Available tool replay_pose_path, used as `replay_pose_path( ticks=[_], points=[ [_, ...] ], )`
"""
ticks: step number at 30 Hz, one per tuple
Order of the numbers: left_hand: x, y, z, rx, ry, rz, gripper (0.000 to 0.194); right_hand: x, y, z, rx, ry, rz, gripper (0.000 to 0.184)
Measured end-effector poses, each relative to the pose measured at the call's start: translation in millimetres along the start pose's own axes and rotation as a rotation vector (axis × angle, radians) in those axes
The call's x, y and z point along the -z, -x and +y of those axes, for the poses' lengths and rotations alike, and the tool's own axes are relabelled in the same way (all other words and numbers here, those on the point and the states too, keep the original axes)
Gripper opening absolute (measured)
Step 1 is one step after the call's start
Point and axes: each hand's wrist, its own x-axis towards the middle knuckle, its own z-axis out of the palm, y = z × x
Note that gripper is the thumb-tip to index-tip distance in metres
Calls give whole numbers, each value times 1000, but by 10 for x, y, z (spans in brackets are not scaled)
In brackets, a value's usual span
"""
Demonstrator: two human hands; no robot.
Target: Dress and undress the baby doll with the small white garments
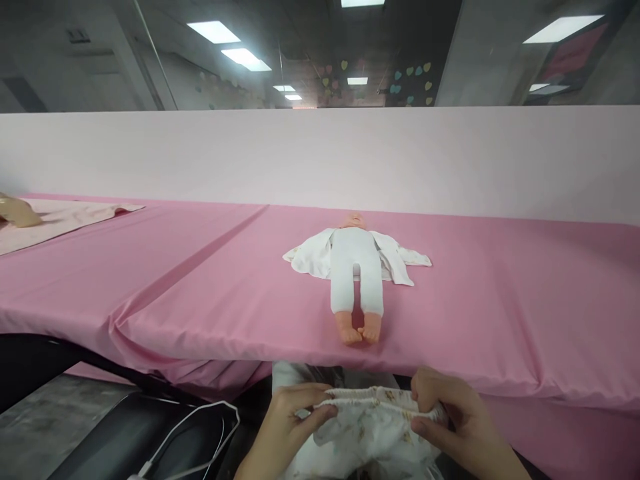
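Between my two hands, low in the head view, is a small pair of white baby pants [373,427] with a faint print and a gathered elastic waistband. My left hand [295,420] pinches the waistband at its left end, thumb and fingers closed on it. At the right end, my right hand [450,413] grips the same band. The waist opening faces up between them. Beyond, on the pink-covered table, a baby doll [357,267] lies on its back with its feet toward me. It wears white leggings, and a white top [315,257] is spread out under its upper body.
Pink cloth [200,293] covers the table. A pale pink towel [75,217] with a tan object [19,212] lies far left. A black chair seat [125,433] with a white cable [185,420] is at lower left. Behind the table stands a white wall [300,160] with glass above.
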Motion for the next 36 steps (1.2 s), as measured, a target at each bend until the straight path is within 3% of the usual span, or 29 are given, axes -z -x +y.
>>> replay_pose_path(
  ticks=[6, 11, 18, 31, 36],
  points=[
    [-9, 77, -51, 38, 2, 18, 25, -53, -51, -63, -8, 38, -9, 38],
    [-78, -17, -83, 24, -37, -21, 26, 0, 17, 0, -21, 108, 7, 35],
    [-98, -91, -99, 13, -81, -39, 27, 31, -15, -45, -136, 75, 49, 42],
    [-178, -170, -104, 38, -97, -31, 28, 54, -17, 34, -127, 89, 26, 44],
    [-212, -153, -143, 77, -110, -71, 30, 47, -20, -58, -241, 66, 39, 45]
  ],
)
